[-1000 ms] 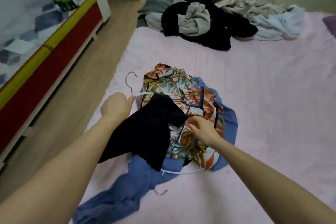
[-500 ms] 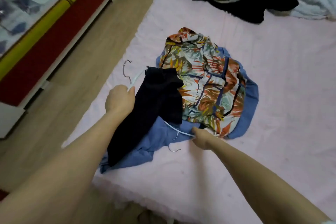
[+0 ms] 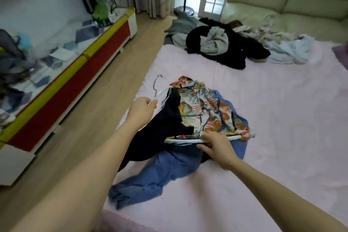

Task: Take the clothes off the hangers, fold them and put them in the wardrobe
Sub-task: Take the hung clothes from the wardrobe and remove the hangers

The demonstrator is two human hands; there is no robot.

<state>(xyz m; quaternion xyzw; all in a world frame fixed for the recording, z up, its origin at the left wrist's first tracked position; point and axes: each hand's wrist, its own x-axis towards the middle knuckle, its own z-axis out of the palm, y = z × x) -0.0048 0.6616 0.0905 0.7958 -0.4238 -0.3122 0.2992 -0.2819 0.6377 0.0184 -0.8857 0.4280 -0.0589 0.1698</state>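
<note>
Item: black garment [image 3: 162, 130], draped over a white hanger [image 3: 160, 93] with a metal hook [image 3: 157, 83], laid at the left of a small heap on the pink bed cover [image 3: 282, 118]; judged light, limp and non-slippery, likely to sag and trail when lifted; no fragility is expected.

Item: floral shirt [image 3: 205, 111], spread above a blue garment [image 3: 169, 167]; both judged soft and light; a second white hanger [image 3: 180, 141] is seen lying crosswise at the near edge of the floral shirt, its bar judged stiff but thin and somewhat springy.

Hold points: the hangers are best taken at the shoulder bar or neck; the cloth is best gathered at collar or hem, so that it may be slid off the bar rather than tugged.

Left hand [image 3: 141, 111]: fingers curled round the end of the first hanger, just below its hook; the black garment hangs immediately beside and beneath it.

Right hand [image 3: 216, 147]: fingers closed over the bar of the second hanger, with the thumb below; the floral shirt is touched at its near hem; the blue garment lies under and beside the wrist.

Further unsorted clothes [image 3: 222, 47] lie well apart at the far end of the cover; no wardrobe is seen.
</note>
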